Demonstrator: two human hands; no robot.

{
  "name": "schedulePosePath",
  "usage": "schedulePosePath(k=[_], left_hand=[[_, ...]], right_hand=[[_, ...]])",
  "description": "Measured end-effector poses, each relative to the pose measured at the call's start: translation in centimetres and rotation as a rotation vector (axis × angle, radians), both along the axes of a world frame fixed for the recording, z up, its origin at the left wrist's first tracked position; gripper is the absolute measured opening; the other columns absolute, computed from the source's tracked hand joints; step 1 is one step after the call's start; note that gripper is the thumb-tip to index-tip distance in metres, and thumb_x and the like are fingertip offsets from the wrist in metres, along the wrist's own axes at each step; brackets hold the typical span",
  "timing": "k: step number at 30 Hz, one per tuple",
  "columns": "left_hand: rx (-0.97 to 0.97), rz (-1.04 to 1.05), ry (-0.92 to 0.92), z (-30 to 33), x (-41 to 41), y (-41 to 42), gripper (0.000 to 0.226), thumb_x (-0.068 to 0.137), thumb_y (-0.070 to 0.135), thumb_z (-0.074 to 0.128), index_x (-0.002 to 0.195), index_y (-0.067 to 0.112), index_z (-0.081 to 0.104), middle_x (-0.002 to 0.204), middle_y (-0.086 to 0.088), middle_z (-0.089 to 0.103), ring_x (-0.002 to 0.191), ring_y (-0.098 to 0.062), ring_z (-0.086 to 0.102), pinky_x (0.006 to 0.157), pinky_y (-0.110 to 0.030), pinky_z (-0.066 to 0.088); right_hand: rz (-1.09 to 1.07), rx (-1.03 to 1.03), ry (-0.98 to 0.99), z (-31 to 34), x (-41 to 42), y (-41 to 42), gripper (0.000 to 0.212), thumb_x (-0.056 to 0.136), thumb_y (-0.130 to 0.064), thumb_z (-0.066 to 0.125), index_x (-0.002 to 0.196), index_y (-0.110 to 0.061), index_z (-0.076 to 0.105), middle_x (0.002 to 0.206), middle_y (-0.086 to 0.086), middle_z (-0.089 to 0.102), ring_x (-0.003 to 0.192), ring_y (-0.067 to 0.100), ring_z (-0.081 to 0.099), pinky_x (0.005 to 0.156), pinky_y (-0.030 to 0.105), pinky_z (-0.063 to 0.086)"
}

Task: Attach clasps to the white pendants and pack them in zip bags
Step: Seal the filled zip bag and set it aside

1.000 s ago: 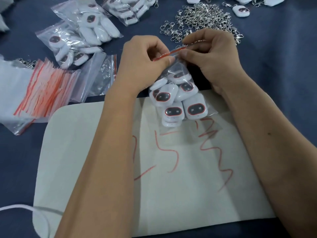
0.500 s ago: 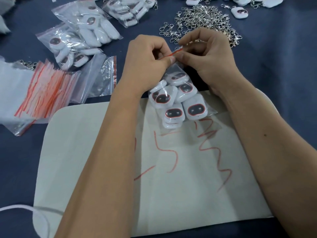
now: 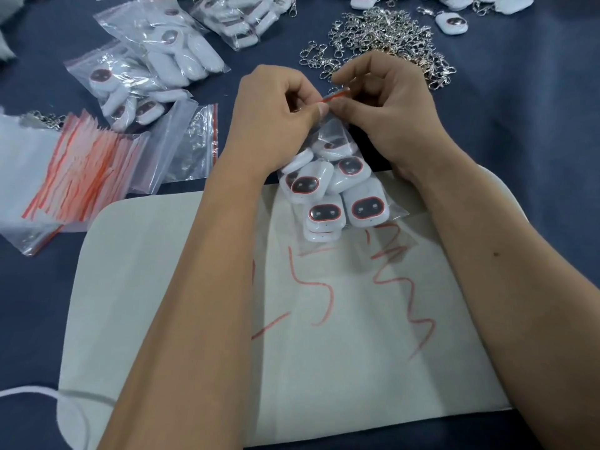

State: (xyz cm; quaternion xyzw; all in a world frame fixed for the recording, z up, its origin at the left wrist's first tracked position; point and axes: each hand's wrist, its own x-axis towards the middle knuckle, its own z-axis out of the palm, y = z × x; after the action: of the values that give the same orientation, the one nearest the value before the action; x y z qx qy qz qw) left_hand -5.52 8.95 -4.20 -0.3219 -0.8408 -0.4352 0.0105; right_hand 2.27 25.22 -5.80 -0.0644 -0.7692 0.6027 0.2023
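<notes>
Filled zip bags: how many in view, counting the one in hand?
4. One is pinched at its red zip strip by the left hand and right hand; three lie upper left. More may lie beyond the frame's top edge.

Packing workbench, filled zip bags (image 3: 156,66), loose clasps (image 3: 383,37)

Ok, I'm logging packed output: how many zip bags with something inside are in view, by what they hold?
White-pendant bags: 4, the held bag pinched at its seal by the left hand and right hand, plus three lying bags at upper left.
Clasp bag: 1, beside the empty-bag stack.
Total: 5
</notes>
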Motion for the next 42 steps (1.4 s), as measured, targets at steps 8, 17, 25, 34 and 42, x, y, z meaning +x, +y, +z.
schedulePosePath(k=[8,17,25,34,42], left_hand=[[-0.015,0.004,-0.072,-0.4,-0.9,-1.0,0.018,0.085,0.024,0.08,0.069,0.022,0.071,0.062,0.004,0.062,0.054,-0.004,0.047,0.059,-0.019,0.04],[0.02,-0.011,-0.138,-0.5,-0.8,-1.1,0.012,0.084,0.02,0.081,0.075,0.02,0.073,0.068,-0.009,0.066,0.062,-0.012,0.052,0.064,-0.026,0.045],[0.061,-0.054,-0.168,-0.4,-0.4,-1.0,0.013,0.083,0.015,0.08,0.073,0.021,0.073,0.07,-0.012,0.065,0.063,-0.011,0.052,0.064,-0.027,0.044],[0.044,-0.017,-0.196,-0.9,-1.4,-2.1,0.018,0.088,0.015,0.079,0.072,0.021,0.071,0.061,0.008,0.06,0.056,-0.004,0.049,0.062,-0.023,0.042],[0.069,-0.057,-0.164,-1.0,-1.3,-1.6,0.007,0.085,0.023,0.079,0.081,0.018,0.075,0.074,0.0,0.069,0.066,-0.01,0.055,0.068,-0.03,0.046]], right_hand=[[-0.066,0.05,0.01,-0.2,-0.3,0.2,0.023,0.082,0.003,0.073,0.094,-0.015,0.066,0.082,0.004,0.073,0.075,0.013,0.068,0.07,0.028,0.055],[-0.045,0.076,0.005,-0.4,-0.2,0.2,0.023,0.08,-0.001,0.079,0.1,-0.009,0.069,0.082,-0.002,0.077,0.072,0.008,0.071,0.067,0.023,0.053],[0.03,0.144,-0.005,0.1,0.1,-0.3,0.027,0.085,-0.004,0.079,0.111,-0.009,0.072,0.088,-0.002,0.076,0.083,0.006,0.074,0.074,0.019,0.055],[-0.099,0.107,-0.021,0.0,0.1,-0.1,0.02,0.08,-0.004,0.085,0.093,-0.013,0.073,0.084,-0.001,0.078,0.077,0.009,0.075,0.071,0.023,0.059],[-0.04,0.14,-0.047,0.3,0.2,-0.5,0.025,0.081,-0.007,0.086,0.102,-0.013,0.076,0.08,-0.007,0.078,0.074,0.003,0.074,0.071,0.017,0.056]])
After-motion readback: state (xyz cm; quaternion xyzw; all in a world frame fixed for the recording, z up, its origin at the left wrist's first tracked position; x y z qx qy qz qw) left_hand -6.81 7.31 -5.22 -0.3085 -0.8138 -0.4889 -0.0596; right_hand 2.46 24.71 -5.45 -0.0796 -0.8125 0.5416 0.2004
